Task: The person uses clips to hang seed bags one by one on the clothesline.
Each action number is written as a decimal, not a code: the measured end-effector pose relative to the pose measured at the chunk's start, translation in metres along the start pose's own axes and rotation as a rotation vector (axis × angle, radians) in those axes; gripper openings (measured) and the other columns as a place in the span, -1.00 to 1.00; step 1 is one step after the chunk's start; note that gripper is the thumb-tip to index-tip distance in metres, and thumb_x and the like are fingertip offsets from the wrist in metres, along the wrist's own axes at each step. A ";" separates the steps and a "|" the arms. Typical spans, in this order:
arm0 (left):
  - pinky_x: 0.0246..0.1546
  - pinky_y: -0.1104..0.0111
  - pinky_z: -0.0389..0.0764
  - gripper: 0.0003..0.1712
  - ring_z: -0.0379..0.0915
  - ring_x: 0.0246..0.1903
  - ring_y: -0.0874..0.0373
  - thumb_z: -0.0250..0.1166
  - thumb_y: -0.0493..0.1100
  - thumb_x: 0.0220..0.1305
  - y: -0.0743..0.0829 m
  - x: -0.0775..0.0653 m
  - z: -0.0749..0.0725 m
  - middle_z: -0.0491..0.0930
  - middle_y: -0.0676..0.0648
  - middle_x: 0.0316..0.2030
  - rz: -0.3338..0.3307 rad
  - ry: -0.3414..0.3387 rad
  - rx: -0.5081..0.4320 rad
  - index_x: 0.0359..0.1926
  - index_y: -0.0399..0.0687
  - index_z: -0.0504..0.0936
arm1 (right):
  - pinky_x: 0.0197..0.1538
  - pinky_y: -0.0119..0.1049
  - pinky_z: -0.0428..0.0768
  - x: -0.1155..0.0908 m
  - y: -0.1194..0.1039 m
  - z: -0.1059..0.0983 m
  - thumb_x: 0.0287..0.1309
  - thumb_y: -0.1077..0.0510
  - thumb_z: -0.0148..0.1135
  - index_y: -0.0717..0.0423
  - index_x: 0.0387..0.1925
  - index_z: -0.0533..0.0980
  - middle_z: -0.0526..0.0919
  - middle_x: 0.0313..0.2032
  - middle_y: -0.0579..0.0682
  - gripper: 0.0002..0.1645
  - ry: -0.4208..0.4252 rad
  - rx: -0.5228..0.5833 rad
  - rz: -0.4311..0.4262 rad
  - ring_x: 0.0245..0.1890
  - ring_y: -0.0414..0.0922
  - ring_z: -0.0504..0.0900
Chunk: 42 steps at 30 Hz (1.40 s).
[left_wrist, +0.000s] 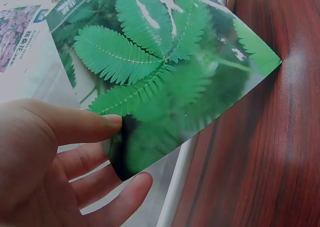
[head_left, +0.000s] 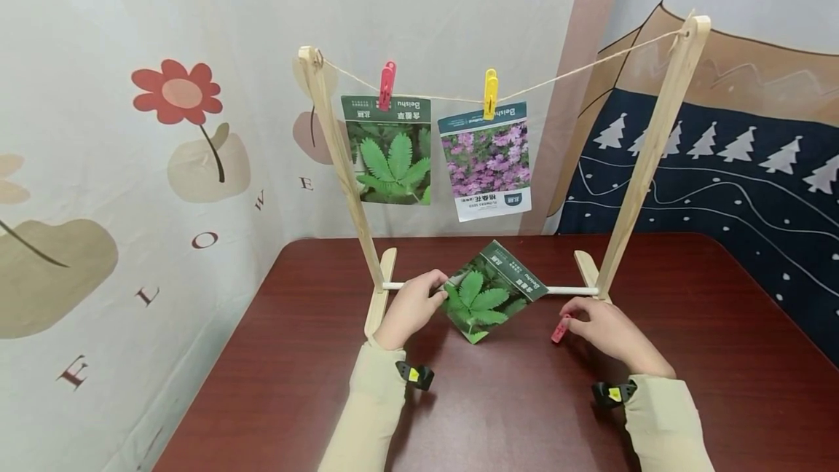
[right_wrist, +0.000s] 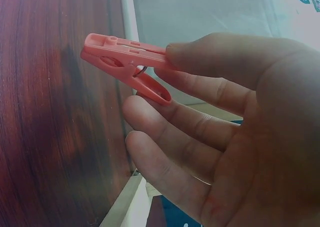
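A green seed packet [head_left: 488, 293] with a fern-like leaf picture is pinched at one edge by my left hand [head_left: 411, 306]. It tilts above the table, and the left wrist view shows my thumb across the packet's [left_wrist: 160, 82] front. My right hand [head_left: 606, 330] holds a red clothespin [head_left: 560, 328] between thumb and fingers, low over the table. In the right wrist view the clothespin's [right_wrist: 122, 57] gripping end points away from the hand. On the string above hang a green leaf packet [head_left: 393, 155] under a red clothespin [head_left: 387, 86] and a purple flower packet [head_left: 488, 162] under a yellow clothespin [head_left: 490, 93].
A wooden frame has a left post [head_left: 341, 159] and a right post [head_left: 655, 151], with the string [head_left: 590, 64] sagging between them. A white rod [head_left: 570, 290] joins their feet on the dark red table [head_left: 511, 406]. Printed curtains [head_left: 197, 20] hang behind.
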<state>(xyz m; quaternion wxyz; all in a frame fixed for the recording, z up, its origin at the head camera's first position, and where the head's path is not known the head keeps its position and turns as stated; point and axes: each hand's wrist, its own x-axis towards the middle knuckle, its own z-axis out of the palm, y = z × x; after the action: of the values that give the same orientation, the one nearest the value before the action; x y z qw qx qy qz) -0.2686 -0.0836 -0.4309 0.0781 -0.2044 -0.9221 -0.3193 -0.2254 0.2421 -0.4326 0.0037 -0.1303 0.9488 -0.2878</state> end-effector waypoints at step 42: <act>-0.27 0.42 0.46 -0.87 0.46 -0.29 0.30 0.19 -0.14 0.20 0.017 0.001 -0.005 0.53 0.16 -0.28 0.104 0.033 -0.067 -0.20 0.10 0.54 | -0.30 -0.49 0.43 -0.004 -0.012 -0.013 0.13 -0.06 0.13 -0.03 -0.30 0.58 0.53 -0.22 -0.16 -0.76 0.534 0.055 -0.063 -0.33 -0.30 0.47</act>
<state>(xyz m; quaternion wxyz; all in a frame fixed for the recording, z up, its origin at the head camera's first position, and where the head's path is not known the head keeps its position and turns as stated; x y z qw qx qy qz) -0.2622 -0.0743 -0.4171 0.1027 -0.2493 -0.8976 -0.3488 -0.2200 0.2401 -0.4156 -0.2520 -0.0793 0.9034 -0.3377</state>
